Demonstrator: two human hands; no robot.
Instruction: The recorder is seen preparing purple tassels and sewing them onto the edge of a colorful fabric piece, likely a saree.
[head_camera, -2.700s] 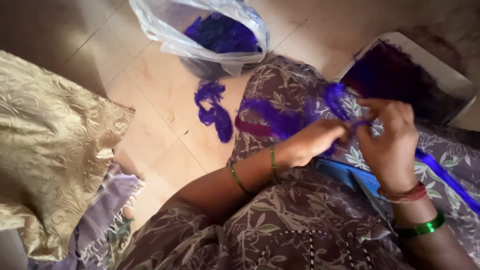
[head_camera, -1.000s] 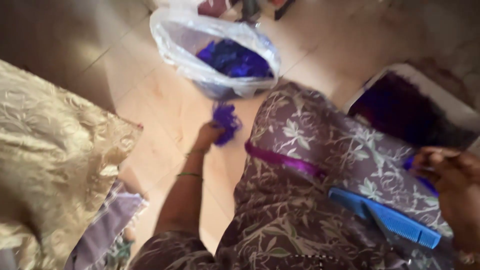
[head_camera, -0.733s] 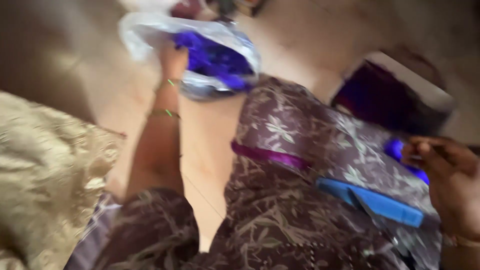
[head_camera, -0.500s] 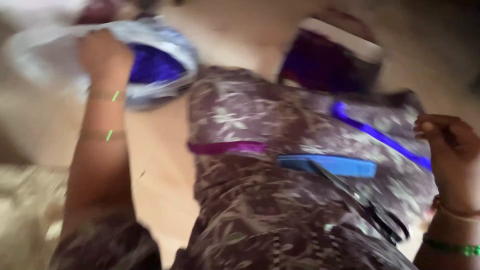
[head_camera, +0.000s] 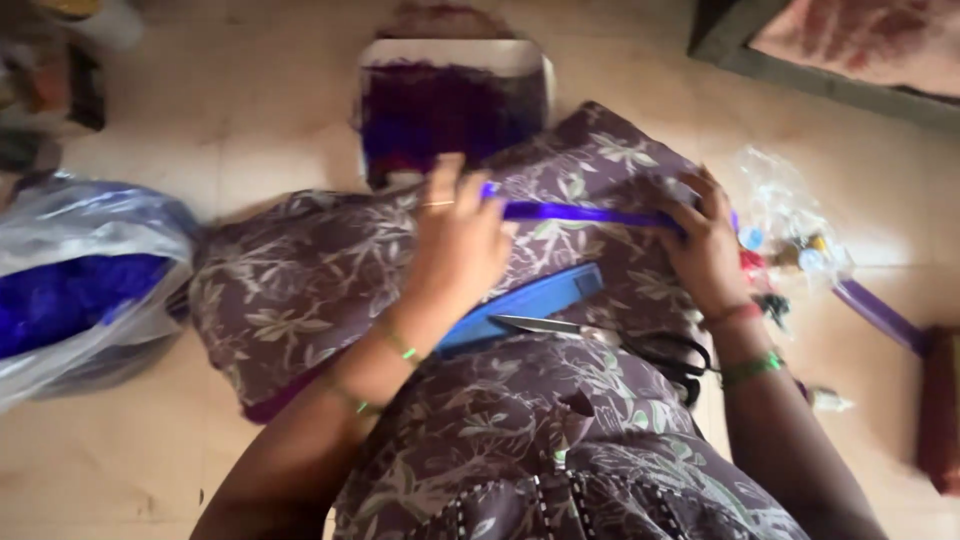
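Observation:
A purple ribbon is stretched taut across my lap, over the brown floral cloth. My left hand pinches its left end and my right hand holds its right end. Just below the ribbon a blue ruler lies on my lap, with a pair of black-handled scissors beside it. Beyond my knees stands a white box filled with dark purple pieces.
A clear plastic bag with blue-purple material sits on the floor at the left. At the right lie a small clear bag of little coloured items and another purple strip. A dark frame edge is at top right.
My left hand dropped purple scraps into the plastic bag on the left, then came back to my lap and took the ribbon's left end. The view swung right, leaving the gold cushion out of sight.

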